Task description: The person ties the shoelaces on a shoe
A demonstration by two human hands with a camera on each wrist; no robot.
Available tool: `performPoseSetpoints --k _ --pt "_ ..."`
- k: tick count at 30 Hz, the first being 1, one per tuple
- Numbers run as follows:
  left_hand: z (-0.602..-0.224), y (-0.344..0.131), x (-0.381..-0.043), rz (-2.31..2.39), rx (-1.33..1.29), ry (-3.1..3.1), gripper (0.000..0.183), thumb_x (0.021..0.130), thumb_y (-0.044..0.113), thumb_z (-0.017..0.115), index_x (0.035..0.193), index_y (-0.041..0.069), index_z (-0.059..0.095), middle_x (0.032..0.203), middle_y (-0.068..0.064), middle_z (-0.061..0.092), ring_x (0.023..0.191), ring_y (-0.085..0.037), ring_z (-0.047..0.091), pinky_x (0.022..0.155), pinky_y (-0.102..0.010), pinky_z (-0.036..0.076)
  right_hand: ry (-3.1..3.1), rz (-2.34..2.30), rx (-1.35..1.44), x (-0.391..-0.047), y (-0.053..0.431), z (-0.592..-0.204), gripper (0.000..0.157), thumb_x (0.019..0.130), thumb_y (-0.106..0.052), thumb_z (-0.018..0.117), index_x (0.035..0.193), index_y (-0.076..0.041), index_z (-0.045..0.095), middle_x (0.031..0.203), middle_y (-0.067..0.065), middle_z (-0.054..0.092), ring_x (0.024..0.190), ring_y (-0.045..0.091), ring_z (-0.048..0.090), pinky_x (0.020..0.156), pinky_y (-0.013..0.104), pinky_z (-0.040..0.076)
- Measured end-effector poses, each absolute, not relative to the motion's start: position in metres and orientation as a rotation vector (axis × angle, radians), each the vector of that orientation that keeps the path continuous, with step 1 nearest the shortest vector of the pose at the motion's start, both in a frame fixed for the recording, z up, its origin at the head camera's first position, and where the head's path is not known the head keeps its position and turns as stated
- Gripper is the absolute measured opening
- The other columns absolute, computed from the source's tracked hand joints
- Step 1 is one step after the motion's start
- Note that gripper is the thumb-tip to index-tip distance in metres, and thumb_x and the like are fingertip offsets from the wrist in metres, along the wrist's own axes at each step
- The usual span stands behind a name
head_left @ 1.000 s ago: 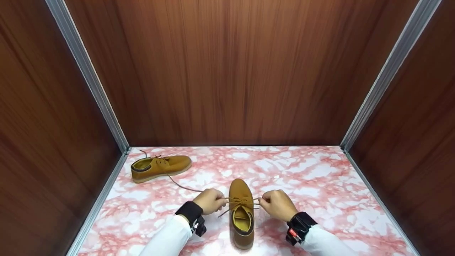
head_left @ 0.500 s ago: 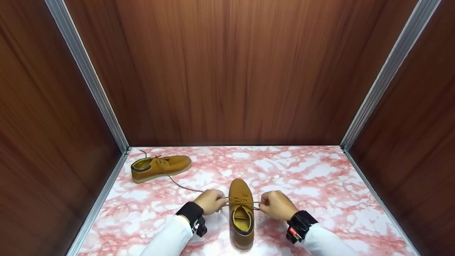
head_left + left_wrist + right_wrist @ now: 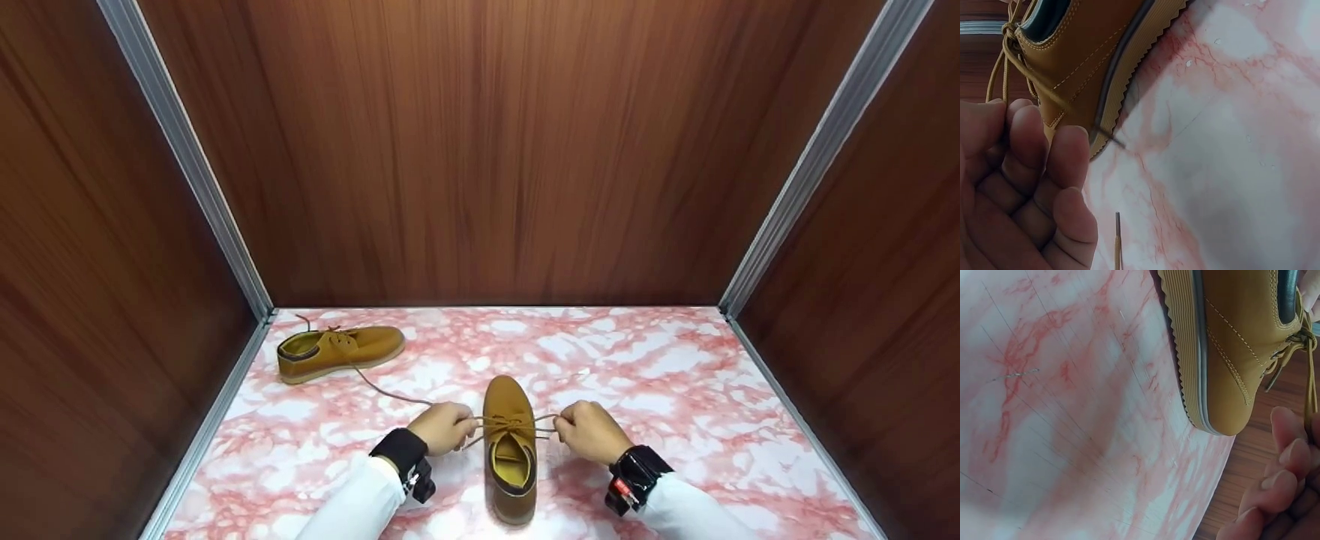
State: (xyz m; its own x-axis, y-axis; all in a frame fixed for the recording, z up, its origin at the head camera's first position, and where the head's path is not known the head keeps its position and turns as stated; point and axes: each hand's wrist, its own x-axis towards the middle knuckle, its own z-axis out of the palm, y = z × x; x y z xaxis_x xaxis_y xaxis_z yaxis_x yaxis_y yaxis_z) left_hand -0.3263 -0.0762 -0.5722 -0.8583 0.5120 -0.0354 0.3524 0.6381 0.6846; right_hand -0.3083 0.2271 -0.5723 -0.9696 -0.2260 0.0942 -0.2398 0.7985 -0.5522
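A tan leather shoe (image 3: pixel 506 394) stands upright on the tabletop, toe pointing away from me, between my two hands. Its brown shoelace is tied in a bow, with the knot (image 3: pixel 1009 29) at the throat of the shoe. My left hand (image 3: pixel 442 427) pinches the left loop between thumb and index finger. On the other side, my right hand (image 3: pixel 592 433) pinches the right loop (image 3: pixel 1311 382), drawn out sideways. A loose lace end (image 3: pixel 1273 380) with a dark tip hangs below the knot on the right, and another sticks out on the left.
A matching tan shoe (image 3: pixel 375 345) stands at the back left, toe to the right. Its long lace (image 3: pixel 382 391) trails over the red-and-white marbled tabletop (image 3: pixel 645 352) to behind my left hand. Brown wood-look panels (image 3: pixel 480 150) with metal corner strips enclose three sides.
My right hand has shifted slightly outward to the right, widening its loop. The left hand has barely moved. Free lace ends beside the knot have swung a little. Both shoes stay put.
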Motion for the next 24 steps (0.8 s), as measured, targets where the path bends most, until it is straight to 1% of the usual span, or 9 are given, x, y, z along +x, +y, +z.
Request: performPoseSetpoints --k 5,14,19,24 --pt "-0.573 -0.076 -0.326 1.027 0.705 2.636 0.033 0.107 0.026 0.057 0.084 0.005 0.069 0.059 0.012 0.053 0.053 -0.004 0.05 0.054 -0.021 0.037 -2.972 0.984 0.294 -0.308 0.228 -0.574 0.037 0.095 -0.016 0.06 0.061 -0.008 0.07 0.051 -0.011 0.057 0.047 0.007 0.045 0.049 0.024 0.038" --pt "-0.577 -0.079 -0.327 1.001 0.713 2.642 0.032 0.107 0.021 0.055 0.081 0.005 0.067 0.055 0.011 0.051 0.051 -0.005 0.048 0.054 -0.02 0.036 -2.968 1.027 0.159 -0.308 0.228 -0.576 0.041 0.095 -0.016 0.058 0.054 -0.018 0.063 0.048 -0.011 0.051 0.046 0.009 0.042 0.048 0.024 0.034" --pt "-0.58 -0.083 -0.328 1.007 0.772 2.636 0.034 0.107 0.02 0.055 0.076 0.007 0.062 0.053 0.012 0.05 0.049 -0.003 0.047 0.053 -0.019 0.035 -2.956 1.014 0.14 -0.308 0.229 -0.577 0.041 0.093 -0.016 0.058 0.052 -0.018 0.061 0.047 -0.011 0.049 0.047 0.009 0.04 0.048 0.024 0.031" --pt "-0.583 -0.086 -0.329 1.021 0.762 2.617 0.034 0.107 0.019 0.055 0.076 0.007 0.061 0.053 0.012 0.049 0.05 -0.004 0.049 0.055 -0.019 0.036 -2.938 1.016 0.132 -0.309 0.231 -0.58 0.041 0.092 -0.013 0.058 0.051 -0.017 0.059 0.047 -0.011 0.048 0.046 0.009 0.039 0.048 0.024 0.03"
